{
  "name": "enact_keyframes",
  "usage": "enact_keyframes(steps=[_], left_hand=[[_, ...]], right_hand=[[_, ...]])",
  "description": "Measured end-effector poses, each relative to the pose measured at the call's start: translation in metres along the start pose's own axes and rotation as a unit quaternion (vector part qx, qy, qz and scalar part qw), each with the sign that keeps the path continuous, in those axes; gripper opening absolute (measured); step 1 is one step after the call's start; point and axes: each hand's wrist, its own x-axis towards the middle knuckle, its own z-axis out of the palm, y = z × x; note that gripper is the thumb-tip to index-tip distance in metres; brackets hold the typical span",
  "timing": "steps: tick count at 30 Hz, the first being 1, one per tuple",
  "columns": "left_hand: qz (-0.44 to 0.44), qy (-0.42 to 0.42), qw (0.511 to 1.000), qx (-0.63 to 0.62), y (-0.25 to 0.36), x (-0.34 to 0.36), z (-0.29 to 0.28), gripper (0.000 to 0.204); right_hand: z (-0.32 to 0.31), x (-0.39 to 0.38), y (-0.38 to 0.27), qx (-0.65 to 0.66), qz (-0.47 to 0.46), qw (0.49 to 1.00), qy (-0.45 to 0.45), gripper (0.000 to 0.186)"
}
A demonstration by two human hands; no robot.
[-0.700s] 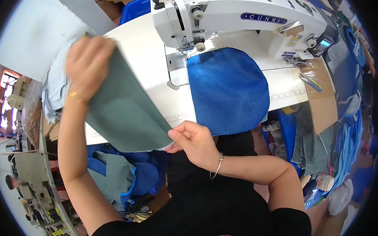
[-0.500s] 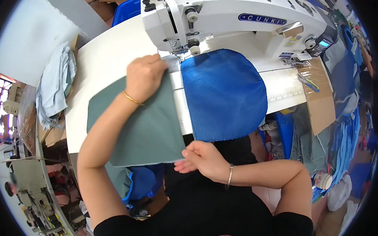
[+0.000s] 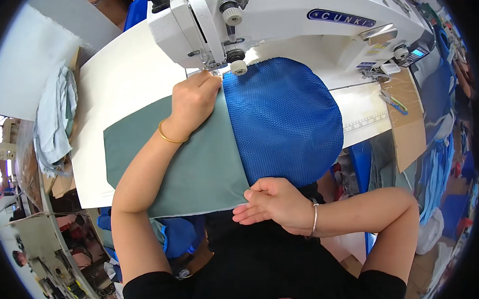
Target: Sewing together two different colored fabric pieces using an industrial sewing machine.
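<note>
A grey-green fabric panel [image 3: 159,147] lies on the white sewing table, its right edge against the straight left edge of a rounded blue mesh piece [image 3: 284,123]. My left hand [image 3: 197,100] is closed on the green panel's upper right corner, right beside the presser foot of the white sewing machine [image 3: 282,16]; its fingertips are partly hidden. At the near right corner, my right hand [image 3: 271,204] pinches the green panel between thumb and fingers, close to the lower end of the blue mesh. The near edge of the green panel hangs over the table's front.
Light blue-grey cloth pieces [image 3: 56,117] hang at the left. Thread snips [image 3: 393,101] lie on brown cardboard [image 3: 410,136] at the right, below a control panel [image 3: 418,53]. A ruler strip [image 3: 365,122] runs along the table. Blue fabric strips [image 3: 436,178] hang farther right.
The green panel has shifted right, closing the gap to the blue mesh. My left hand has moved right to the presser foot; my right hand has moved slightly right with the corner.
</note>
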Motion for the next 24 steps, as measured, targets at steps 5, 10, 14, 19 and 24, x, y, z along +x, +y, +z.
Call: enact_keyframes(steps=[5, 10, 14, 19, 24], left_hand=[[0.015, -0.014, 1.0, 0.004, 0.001, -0.005, -0.008, 0.014], [-0.001, -0.076, 0.996, -0.04, 0.017, -0.004, -0.018, 0.028], [0.012, -0.07, 0.997, -0.024, 0.028, -0.001, -0.024, 0.036], [0.018, -0.086, 0.996, -0.005, 0.027, -0.004, -0.025, 0.038], [0.003, -0.106, 0.994, -0.012, 0.028, -0.01, -0.024, 0.041]], right_hand=[[-0.002, 0.003, -0.004, -0.005, 0.023, 1.0, -0.006, 0.021], [-0.004, 0.009, -0.001, 0.02, 0.021, 1.0, -0.01, 0.021], [0.001, 0.005, -0.003, -0.014, 0.02, 1.0, 0.006, 0.025], [-0.011, 0.004, -0.042, -0.233, 0.005, 0.969, -0.084, 0.024], [-0.063, 0.027, -0.116, -0.744, -0.485, 0.407, 0.212, 0.023]])
